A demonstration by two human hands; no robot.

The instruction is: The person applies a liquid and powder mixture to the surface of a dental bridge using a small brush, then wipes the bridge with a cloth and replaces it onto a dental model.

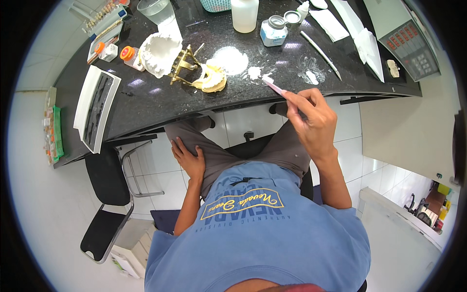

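My right hand [311, 119] pinches a slim pale pink tool [275, 86] over the table's near edge. The tool's far tip is white and meets or hovers just beside a small heap of white powder [254, 73]; which of the two I cannot tell. On my left thigh rests my left hand [189, 159], fingers spread, holding nothing. Left of the powder, a brass dental articulator [182, 65] carries a white plaster cast [158, 54] and a yellowish dental model [212, 79]. A broad white patch [229, 60] lies between that model and the powder.
The black speckled table [160, 104] also bears a clear cup [155, 10], a translucent bottle [244, 15], an opened white jar [274, 31], a thin pointed tool [321, 54] and orange-capped bottles [130, 54]. A white-framed tray [97, 109] sits left. A black chair [107, 180] stands below.
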